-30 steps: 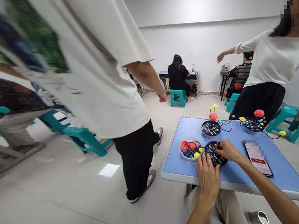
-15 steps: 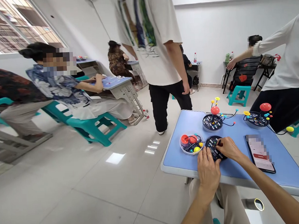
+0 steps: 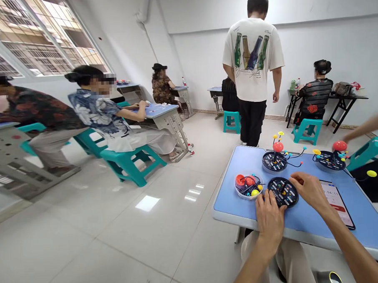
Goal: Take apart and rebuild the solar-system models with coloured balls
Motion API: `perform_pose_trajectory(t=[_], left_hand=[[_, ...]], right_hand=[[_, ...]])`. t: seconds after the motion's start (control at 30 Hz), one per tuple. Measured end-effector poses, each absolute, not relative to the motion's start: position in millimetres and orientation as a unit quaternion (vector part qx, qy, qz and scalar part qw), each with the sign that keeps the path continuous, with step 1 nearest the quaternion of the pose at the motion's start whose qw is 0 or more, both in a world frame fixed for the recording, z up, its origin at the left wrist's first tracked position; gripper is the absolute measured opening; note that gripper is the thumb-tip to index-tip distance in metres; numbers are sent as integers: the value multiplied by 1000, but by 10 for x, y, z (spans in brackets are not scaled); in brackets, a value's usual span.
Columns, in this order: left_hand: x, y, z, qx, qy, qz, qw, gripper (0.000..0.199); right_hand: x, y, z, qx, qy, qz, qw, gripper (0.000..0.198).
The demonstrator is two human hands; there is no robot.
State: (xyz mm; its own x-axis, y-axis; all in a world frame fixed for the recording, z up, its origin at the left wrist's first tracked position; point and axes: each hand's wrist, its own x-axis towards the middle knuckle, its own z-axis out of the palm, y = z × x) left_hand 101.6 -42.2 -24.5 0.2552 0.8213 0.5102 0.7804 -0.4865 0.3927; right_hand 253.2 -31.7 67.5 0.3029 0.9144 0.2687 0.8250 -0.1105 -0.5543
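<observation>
A round black base (image 3: 289,191) printed with labels lies on the blue tabletop, with a short dark peg (image 3: 283,189) standing near its middle. My left hand (image 3: 269,216) grips its near left edge, fingers along one side and thumb at the front. By the base's right edge is my right hand (image 3: 309,191), fingers curled together; whether anything is between them is hidden. Just left of the base stands a clear round tub (image 3: 246,196), holding red, yellow and blue balls and dark rods.
Two assembled planet models, one behind the base (image 3: 274,163) and one farther right (image 3: 330,160), have arms reaching outward. A phone (image 3: 340,206) lies to the right. Several people sit at other desks; one person (image 3: 254,63) stands beyond my table (image 3: 223,206).
My right hand has let go of the peg and moved right, off the base. My left hand keeps its hold. The standing person has walked farther away, and the view has shifted.
</observation>
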Motion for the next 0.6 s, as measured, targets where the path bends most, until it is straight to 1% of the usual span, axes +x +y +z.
perform_pose_trajectory(t=[0.07, 0.13, 0.17, 0.3, 0.37, 0.5, 0.6], left_hand=[[1006, -429, -246, 796, 500, 342, 22, 50], [950, -466, -243, 798, 486, 356, 15, 47], [899, -493, -231, 799, 476, 368, 13, 42], [572, -576, -78, 787, 438, 433, 8, 24], [382, -548, 19, 767, 450, 458, 1, 22], [72, -349, 97, 735, 480, 478, -18, 21], [-56, -195, 76, 721, 485, 493, -45, 20]], right_hand=[[2398, -296, 785, -714, -614, 52, 332, 26], [2188, -207, 871, -686, -660, 50, 301, 26], [2069, -141, 900, -679, -682, 47, 269, 26], [1656, 187, 897, -691, -717, 27, 91, 29], [1528, 320, 838, -695, -717, 29, 49, 28], [1373, 426, 723, -703, -709, 35, 42, 25], [1326, 395, 741, -712, -699, 38, 58, 23]])
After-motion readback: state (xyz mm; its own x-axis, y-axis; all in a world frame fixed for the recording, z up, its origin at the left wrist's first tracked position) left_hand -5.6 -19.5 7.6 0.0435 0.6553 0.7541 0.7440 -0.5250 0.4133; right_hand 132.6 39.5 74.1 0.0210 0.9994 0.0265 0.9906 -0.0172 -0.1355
